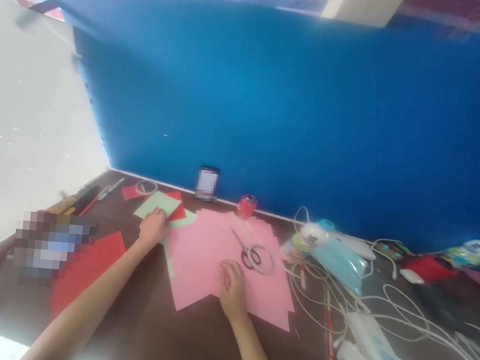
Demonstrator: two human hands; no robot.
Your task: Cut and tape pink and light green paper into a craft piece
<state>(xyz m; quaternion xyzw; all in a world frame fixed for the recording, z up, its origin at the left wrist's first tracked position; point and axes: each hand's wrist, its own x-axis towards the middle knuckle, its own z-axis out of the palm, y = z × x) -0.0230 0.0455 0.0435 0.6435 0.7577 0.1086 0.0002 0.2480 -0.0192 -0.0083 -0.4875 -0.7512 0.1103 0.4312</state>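
My left hand (154, 226) is at the lower edge of a small light green sheet of paper (160, 202), its fingers bent down onto it. Under that sheet a piece of red paper (179, 207) sticks out. My right hand (232, 288) rests over the lower part of the pink paper sheets (200, 255), fingers loosely curled with a gap and nothing seen in them. Just above it on the pink paper lie scissors (250, 258) with dark handles and a pale ring-shaped roll, perhaps tape (271, 264). The fingertips of my left hand are partly blurred.
A larger red sheet (91, 268) lies left, beside a blurred-out object (55, 248). A red round container (247, 205) and a device (207, 183) stand by the blue panel (272, 104). White cables (316, 315), a power strip (380, 349) and a bottle (301, 244) crowd the right.
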